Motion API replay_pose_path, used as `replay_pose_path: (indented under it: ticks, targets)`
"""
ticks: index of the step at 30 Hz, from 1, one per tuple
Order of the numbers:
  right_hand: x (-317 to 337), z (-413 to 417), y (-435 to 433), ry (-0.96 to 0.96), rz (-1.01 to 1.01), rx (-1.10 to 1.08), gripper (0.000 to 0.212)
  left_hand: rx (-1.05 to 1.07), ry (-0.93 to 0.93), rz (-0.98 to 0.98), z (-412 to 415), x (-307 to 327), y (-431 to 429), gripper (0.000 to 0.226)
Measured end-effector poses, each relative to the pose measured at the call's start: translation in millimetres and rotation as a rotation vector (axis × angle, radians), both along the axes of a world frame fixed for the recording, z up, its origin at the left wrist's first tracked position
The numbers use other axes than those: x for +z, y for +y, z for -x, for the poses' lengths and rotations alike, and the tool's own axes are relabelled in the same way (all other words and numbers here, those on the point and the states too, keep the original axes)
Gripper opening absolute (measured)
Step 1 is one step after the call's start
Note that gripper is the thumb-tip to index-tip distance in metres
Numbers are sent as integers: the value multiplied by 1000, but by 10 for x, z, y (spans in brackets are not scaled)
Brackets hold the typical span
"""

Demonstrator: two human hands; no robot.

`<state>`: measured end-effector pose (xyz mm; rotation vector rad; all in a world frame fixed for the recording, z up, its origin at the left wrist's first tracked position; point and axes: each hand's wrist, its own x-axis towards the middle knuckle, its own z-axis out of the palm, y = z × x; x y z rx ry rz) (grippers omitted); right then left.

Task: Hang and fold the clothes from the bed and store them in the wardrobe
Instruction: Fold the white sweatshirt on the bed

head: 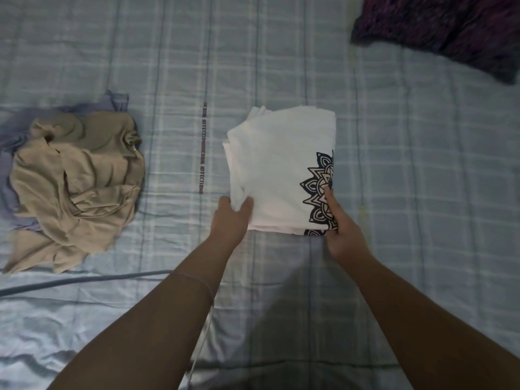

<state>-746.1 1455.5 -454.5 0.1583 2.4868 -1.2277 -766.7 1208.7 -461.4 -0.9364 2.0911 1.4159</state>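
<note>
- Two bare forearms reach in from the near side of the bed; a thin thread band (197, 280) circles the left one.
- Left hand (230, 218) grips the near left corner of the folded white T-shirt (275, 170), thumb on top and fingers curled at the edge.
- Right hand (342, 229) grips the near right corner, thumb laid along the dark mandala print (320, 190); its other fingers are hidden beneath the fabric.
- That T-shirt lies flat as a neat rectangle on the blue plaid bedsheet (408, 164), about mid-bed, with the print along its right edge.
- Just left of it, a line of printed lettering (201, 153) runs along the sheet.
- Well apart, toward the bed's left side, a crumpled beige garment (81, 187) lies on a lavender-blue one (17, 128).
- At the far right corner sits a dark purple patterned cloth (450, 29), partly cut off.
</note>
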Motion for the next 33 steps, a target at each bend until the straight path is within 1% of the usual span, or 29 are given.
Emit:
replay_pose_path:
  ticks: [2, 4, 5, 6, 7, 9, 10, 11, 12, 14, 15, 17, 18, 19, 21, 22, 23, 25, 27, 30, 33]
  targets:
    - [-26, 32, 39, 15, 53, -5, 90, 60, 14, -155, -5, 4, 4, 36]
    - [-31, 27, 98, 69, 81, -20, 87, 119, 27, -321, -62, 60, -33, 37]
    - [-19, -11, 127, 102, 79, -16, 86, 138, 31, -365, -116, 106, -48, 36]
    - [-3, -78, 153, 125, 73, -6, 84, 148, 41, -366, -196, 127, -66, 33]
    - [16, -170, 175, 127, 60, 16, 84, 127, 57, -323, -292, 151, -72, 28]
    - [-3, -398, 244, 63, -11, 76, 86, 12, 32, -163, -515, 118, -66, 22]
    - [-35, -520, 275, 2, -60, 104, 88, -31, -19, -105, -625, 68, -56, 24]
    - [-71, -625, 300, -51, -124, 127, 91, -32, -80, -92, -713, 30, -30, 27]
    - [-118, -701, 315, -64, -199, 153, 93, -15, -128, -85, -781, -15, -9, 32]
    - [-167, -751, 314, -10, -368, 218, 93, -12, -112, -17, -838, -55, 22, 43]
    - [-164, -741, 298, 26, -424, 231, 91, -50, -65, 49, -840, -52, 25, 49]
    - [-110, -686, 273, 77, -459, 235, 87, -191, 56, 203, -835, -16, 19, 67]
    - [-52, -637, 262, 108, -459, 221, 83, -265, 146, 262, -820, 22, 13, 75]
    - [11, -568, 250, 151, -449, 189, 77, -333, 267, 312, -782, 75, 20, 78]
    - [127, -383, 188, 277, -406, 121, 64, -484, 520, 465, -665, 174, 90, 70]
    - [171, -275, 119, 333, -395, 127, 60, -583, 606, 550, -594, 187, 163, 64]
    - [191, -164, 34, 375, -404, 170, 58, -699, 648, 621, -515, 198, 264, 60]
    - [105, 14, -122, 398, -484, 309, 57, -898, 614, 709, -366, 130, 472, 58]
    - [-68, 105, -203, 319, -602, 423, 61, -995, 498, 772, -269, -39, 575, 62]
    - [-384, 81, -160, 222, -711, 456, 68, -1018, 346, 818, -225, -346, 487, 72]
    - [-623, 27, -108, 214, -763, 480, 69, -1029, 353, 839, -257, -535, 456, 74]
